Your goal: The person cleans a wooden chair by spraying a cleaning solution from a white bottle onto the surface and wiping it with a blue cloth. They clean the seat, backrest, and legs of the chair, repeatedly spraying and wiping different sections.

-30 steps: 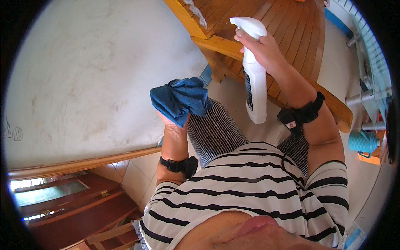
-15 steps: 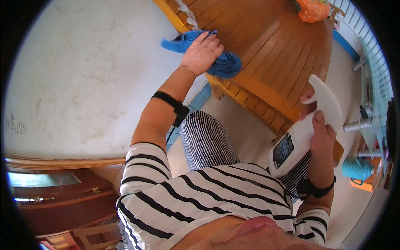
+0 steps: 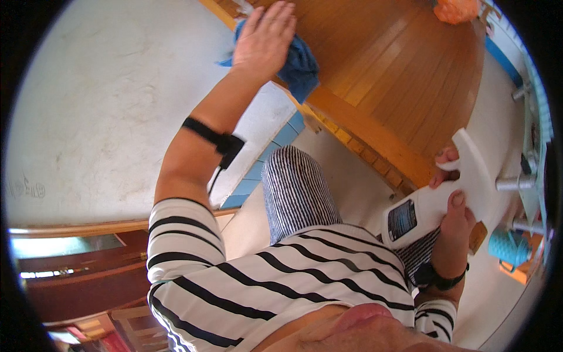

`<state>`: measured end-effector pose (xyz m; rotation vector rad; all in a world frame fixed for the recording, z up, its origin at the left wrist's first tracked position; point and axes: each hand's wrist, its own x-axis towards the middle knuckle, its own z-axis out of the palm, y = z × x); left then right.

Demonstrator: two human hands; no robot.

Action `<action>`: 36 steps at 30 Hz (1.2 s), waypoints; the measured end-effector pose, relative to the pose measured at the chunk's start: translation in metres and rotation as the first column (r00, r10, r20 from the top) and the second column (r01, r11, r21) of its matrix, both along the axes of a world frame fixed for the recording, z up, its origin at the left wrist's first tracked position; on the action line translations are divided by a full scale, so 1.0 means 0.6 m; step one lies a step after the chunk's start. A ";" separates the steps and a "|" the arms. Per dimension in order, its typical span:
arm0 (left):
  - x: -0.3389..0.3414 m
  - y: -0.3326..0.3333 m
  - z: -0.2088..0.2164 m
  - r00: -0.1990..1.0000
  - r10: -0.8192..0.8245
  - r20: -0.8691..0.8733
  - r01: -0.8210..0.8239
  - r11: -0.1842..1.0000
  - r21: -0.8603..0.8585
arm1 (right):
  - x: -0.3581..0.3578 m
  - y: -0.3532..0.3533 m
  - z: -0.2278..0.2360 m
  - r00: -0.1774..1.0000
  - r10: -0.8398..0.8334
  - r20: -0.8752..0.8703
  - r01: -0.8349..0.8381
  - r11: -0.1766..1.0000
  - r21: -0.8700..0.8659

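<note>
My left hand [image 3: 265, 44] lies flat over a crumpled blue cloth [image 3: 302, 70], its fingers stretched out along the edge of a slatted wooden bench [image 3: 375, 88] beside the wall. Cloth sticks out on both sides of the palm; what is under the hand is hidden. Just past the fingertips, a whitish smear [image 3: 243, 7] shows on the bench edge. Low on the right, my right hand [image 3: 456, 205] is closed around a white plastic spray bottle [image 3: 431, 205] with a dark label. The bottle is tilted, its curved head pointing away from me.
A scuffed white wall [image 3: 117, 111] borders the bench on the left. An orange bag [image 3: 457, 10] sits at the bench's far end. To the right stand a glass-topped table with metal legs [image 3: 516, 183] and a turquoise jug [image 3: 509, 249]. Dark red wooden furniture [image 3: 88, 276] is at lower left.
My left hand and the cloth have slid farther away and left along the bench edge, over part of the whitish streak. The spray bottle stays in my right hand, slightly lower in view.
</note>
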<state>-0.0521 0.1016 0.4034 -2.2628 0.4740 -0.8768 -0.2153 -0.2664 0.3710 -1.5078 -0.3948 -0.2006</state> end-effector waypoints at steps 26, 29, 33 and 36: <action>0.063 0.058 0.290 0.872 0.072 0.484 -0.003 0.990 -0.142 | -0.013 -0.011 -0.002 0.995 0.055 -0.083 -0.051 0.997 0.051; 0.067 0.040 0.275 0.933 0.198 0.299 -0.090 0.936 -0.340 | -0.019 -0.007 -0.003 0.996 0.033 -0.079 -0.027 0.997 0.070; 0.038 0.025 0.113 0.960 -0.028 0.279 0.021 0.999 0.031 | -0.014 -0.008 -0.003 0.997 0.039 -0.071 -0.035 0.998 0.052; 0.038 0.035 0.107 0.988 -0.040 0.149 0.041 0.999 -0.006 | -0.008 -0.006 -0.007 0.997 0.066 -0.051 -0.062 0.996 0.063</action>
